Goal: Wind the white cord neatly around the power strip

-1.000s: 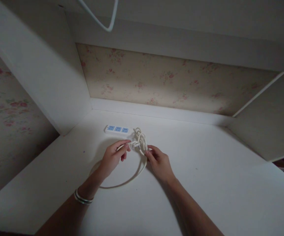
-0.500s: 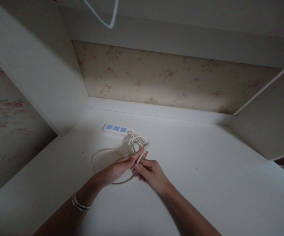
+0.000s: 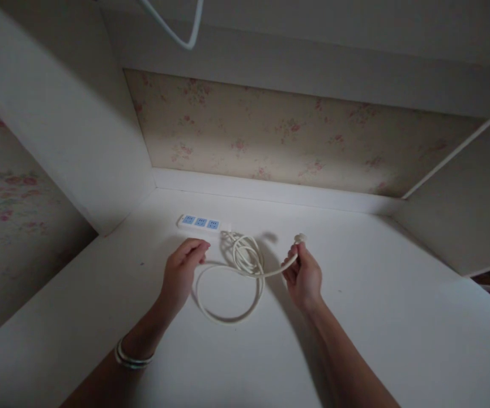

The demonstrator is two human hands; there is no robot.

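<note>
My right hand (image 3: pixel 304 277) is closed around the cable just below a white plug (image 3: pixel 299 238), holding it up to the right of the coil. From there the cream cable (image 3: pixel 230 321) runs left into a wide loop and a tangled bundle on the white surface. A white power strip (image 3: pixel 200 222) with three blue socket blocks lies behind, joined to the bundle at its right end. My left hand (image 3: pixel 183 269), fingers pinched together, hovers in front of the strip, beside the loop. Whatever those fingers may hold is too small or hidden to make out.
The white surface (image 3: pixel 376 317) is bounded by a low back ledge (image 3: pixel 270 190), a left panel (image 3: pixel 79 130) and a right panel (image 3: pixel 461 209). Floral wallpaper (image 3: pixel 287 136) covers the back wall. Overhead hangs a bent white bar (image 3: pixel 191 44).
My hands have moved apart. The right one carried the plug rightward, drawing the cable along; the left one let go of the plug end and shifted left. The loop and bundle changed shape.
</note>
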